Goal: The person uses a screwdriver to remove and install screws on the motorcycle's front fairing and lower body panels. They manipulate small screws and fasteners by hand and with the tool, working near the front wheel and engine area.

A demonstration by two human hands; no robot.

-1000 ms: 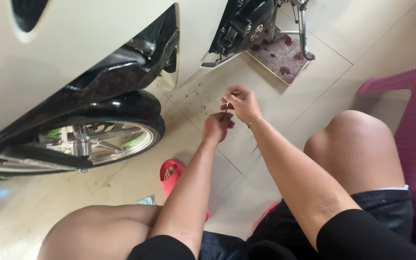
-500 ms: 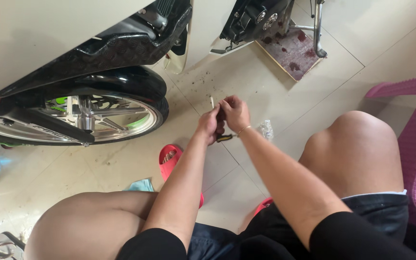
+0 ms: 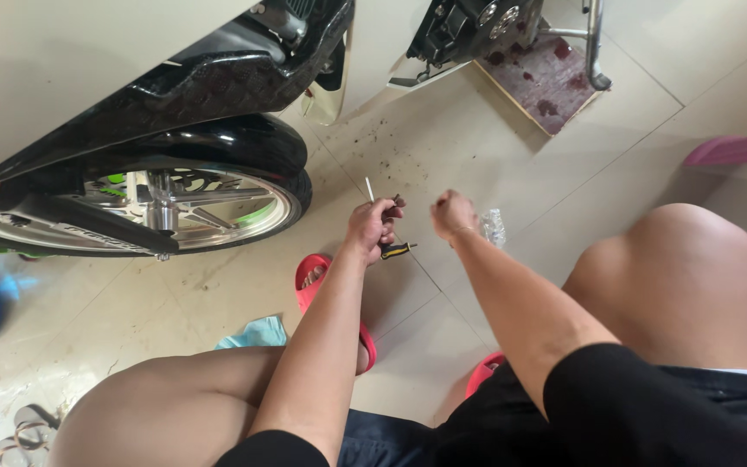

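Observation:
My left hand (image 3: pixel 373 227) is closed around a screwdriver (image 3: pixel 396 250); its black and yellow handle end pokes out below the palm and a thin metal shaft sticks up above the fingers. My right hand (image 3: pixel 453 214) is a loose fist just to the right, apart from the left hand; whether it holds something small I cannot tell. Both hands hover over the tiled floor (image 3: pixel 443 130) between my bare knees. A small clear plastic piece (image 3: pixel 493 227) lies on the floor beside my right wrist.
A white and black scooter (image 3: pixel 131 78) stands at the upper left, its wheel (image 3: pixel 149 207) close to my left hand. A stained cardboard sheet (image 3: pixel 546 82) lies under the stand. Red sandals (image 3: pixel 313 281), a teal cloth (image 3: pixel 257 333) and a pink plastic chair (image 3: pixel 737 151) surround me.
My hands were joined together over the floor; now they have come apart, the right hand drawn to the right. The view has shifted so the wheel sits more to the right.

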